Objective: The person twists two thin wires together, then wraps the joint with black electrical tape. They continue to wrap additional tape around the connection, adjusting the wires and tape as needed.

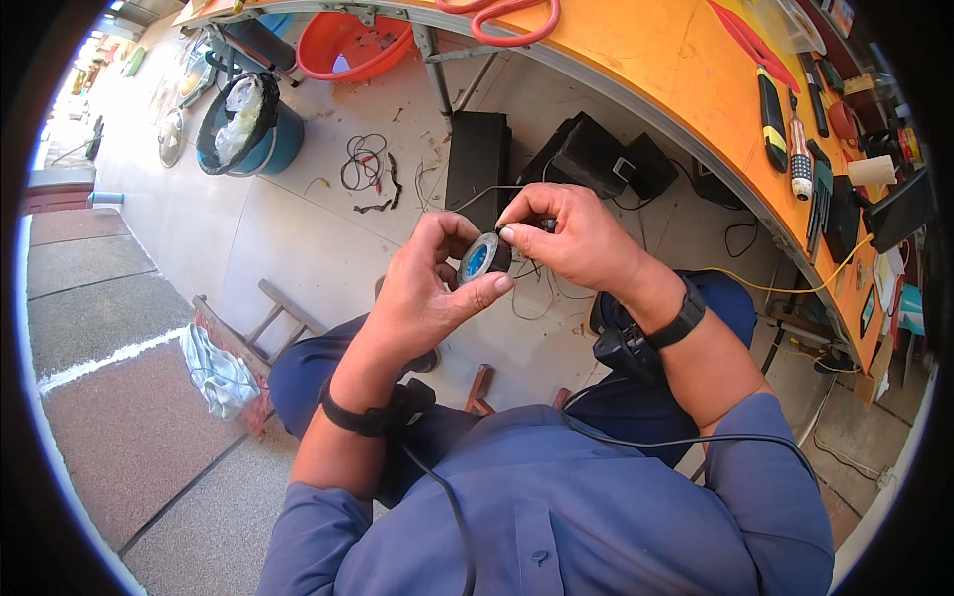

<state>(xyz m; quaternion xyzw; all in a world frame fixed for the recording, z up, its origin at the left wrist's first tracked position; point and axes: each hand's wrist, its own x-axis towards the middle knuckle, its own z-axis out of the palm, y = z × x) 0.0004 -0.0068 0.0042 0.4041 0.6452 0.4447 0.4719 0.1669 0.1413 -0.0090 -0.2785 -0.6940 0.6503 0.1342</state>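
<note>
In the middle of the view, above my lap, my left hand (412,283) holds a roll of black electrical tape (500,257) with a blue core, its thumb and fingers around the roll's side. My right hand (573,235) is closed in a pinch at the roll's upper edge, on what looks like the dark end of the tape. A small dark piece (549,225) shows beneath its curled fingers; its kind is unclear. Both wrists carry black bands with a cable attached.
The orange workbench (636,45) curves from top to right, bearing a utility knife (771,119), a screwdriver (799,159) and red-handled tools. Black boxes (479,164) and loose wires (364,164) lie on the floor. A lined bucket (281,139) and a red basin (373,65) stand at upper left.
</note>
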